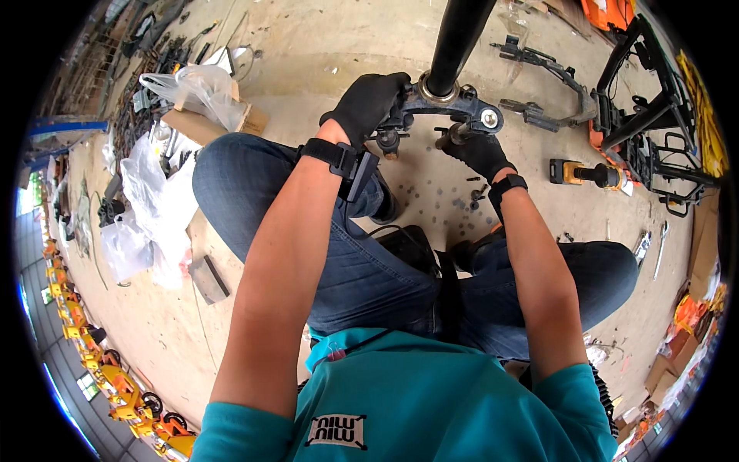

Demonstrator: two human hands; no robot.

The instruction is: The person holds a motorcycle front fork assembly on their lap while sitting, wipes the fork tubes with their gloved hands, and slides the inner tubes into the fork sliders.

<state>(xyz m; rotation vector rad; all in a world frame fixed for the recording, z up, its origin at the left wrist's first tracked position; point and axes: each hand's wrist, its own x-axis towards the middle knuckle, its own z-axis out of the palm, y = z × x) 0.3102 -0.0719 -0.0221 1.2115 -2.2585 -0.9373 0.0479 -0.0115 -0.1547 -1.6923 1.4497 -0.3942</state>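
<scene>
A dark metal fork crown (422, 105) with a thick black tube (460, 42) rising from it stands in front of me, between my knees. A metal ring surrounds the tube's base. My left hand (366, 106), black-gloved, is closed around the crown's left arm, and a short stub (390, 140) hangs just below it. Under the crown's right end, my right hand (482, 154), also gloved, has its fingers closed about the lower part there; the palm side is hidden. A round silvery bolt head (489, 118) shows on top of that end.
A yellow-and-black cordless power tool (570, 172) lies to the right, near a black metal frame (645, 104) and a wrench (661, 248). Small bolts (476, 197) lie between my legs. Plastic bags (158, 192), a cardboard box (192, 125) and a dark block (208, 279) are on the left.
</scene>
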